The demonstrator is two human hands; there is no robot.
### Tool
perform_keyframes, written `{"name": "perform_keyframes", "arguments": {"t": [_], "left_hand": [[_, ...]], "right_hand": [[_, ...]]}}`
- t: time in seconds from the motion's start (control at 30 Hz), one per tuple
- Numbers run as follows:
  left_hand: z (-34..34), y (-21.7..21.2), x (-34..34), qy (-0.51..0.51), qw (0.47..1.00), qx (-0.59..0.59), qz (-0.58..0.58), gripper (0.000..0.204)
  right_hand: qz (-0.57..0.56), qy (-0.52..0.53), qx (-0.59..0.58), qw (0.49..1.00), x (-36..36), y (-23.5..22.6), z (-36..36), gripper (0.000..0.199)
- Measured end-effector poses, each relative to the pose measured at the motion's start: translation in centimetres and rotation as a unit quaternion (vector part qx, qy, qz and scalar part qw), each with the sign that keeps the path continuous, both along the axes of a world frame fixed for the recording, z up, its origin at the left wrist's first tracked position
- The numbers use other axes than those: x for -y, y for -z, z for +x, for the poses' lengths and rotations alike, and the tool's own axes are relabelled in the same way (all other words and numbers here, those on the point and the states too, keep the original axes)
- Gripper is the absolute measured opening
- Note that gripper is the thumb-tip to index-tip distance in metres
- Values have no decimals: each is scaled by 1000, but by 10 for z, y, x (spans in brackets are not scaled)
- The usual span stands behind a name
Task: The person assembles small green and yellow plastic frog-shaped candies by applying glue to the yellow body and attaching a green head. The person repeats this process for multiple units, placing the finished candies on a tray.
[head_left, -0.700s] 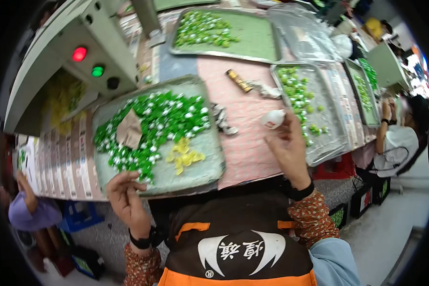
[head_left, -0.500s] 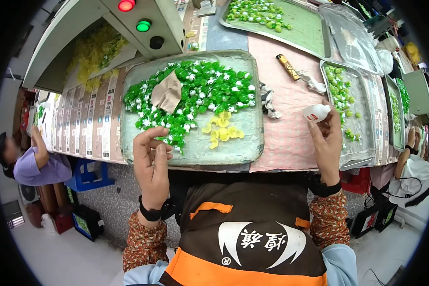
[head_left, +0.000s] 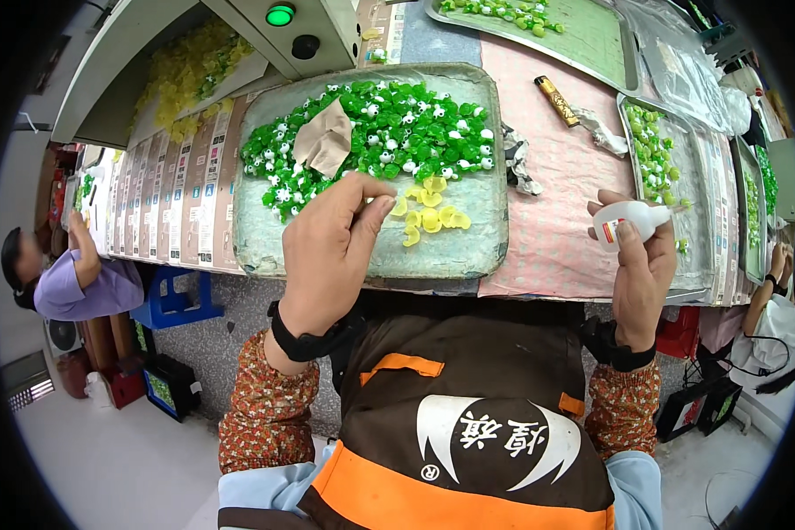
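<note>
My right hand is wrapped around a small white squeeze bottle with a thin nozzle, held tilted sideways over the right part of the table. Over the front of a large tray, my left hand has its fingers curled, thumb and forefinger tips close together. Anything between those tips is too small to make out. Right beside them lies a group of yellow curved plastic pieces. Behind is a wide heap of green translucent pieces with white eye-like balls, with a beige scrap of sheet on top.
A machine housing with a green light stands at the back left, yellow pieces under it. Right of the tray lie crumpled foil and a dark yellow-printed tube. More trays hold green pieces. Co-workers sit at both sides.
My left hand has moved right and forward to the yellow pieces, its fingers closing in. My right hand has shifted slightly right, tipping the bottle so its nozzle points rightward. The view has shifted.
</note>
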State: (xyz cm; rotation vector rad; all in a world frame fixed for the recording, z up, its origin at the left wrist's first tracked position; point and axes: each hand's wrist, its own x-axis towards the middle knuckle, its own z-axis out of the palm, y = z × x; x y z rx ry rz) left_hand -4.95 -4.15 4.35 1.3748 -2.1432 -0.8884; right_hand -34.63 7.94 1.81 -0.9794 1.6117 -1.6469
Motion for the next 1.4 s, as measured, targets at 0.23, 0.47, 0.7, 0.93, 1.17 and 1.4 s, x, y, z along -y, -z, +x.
{"name": "perform_keyframes", "arguments": {"t": [0.23,0.47,0.7,0.93,1.17,1.4], "left_hand": [[-26,4,17,68,978,59,-186,15],[-41,16,13,79,966,137,-206,17],[-45,25,15,63,971,138,-184,14],[-47,21,13,87,968,135,-193,14],[-44,24,20,145,943,148,-260,17],[-41,24,21,77,987,-61,-124,12]], "right_hand": [[-38,-45,4,998,-10,-24,22,32],[8,-114,27,993,-18,-14,35,30],[35,-165,11,986,-16,-6,49,29],[65,-168,12,984,-14,-4,55,28],[93,-196,-34,976,-17,-1,51,27],[74,-175,27,981,-18,-3,55,29]]}}
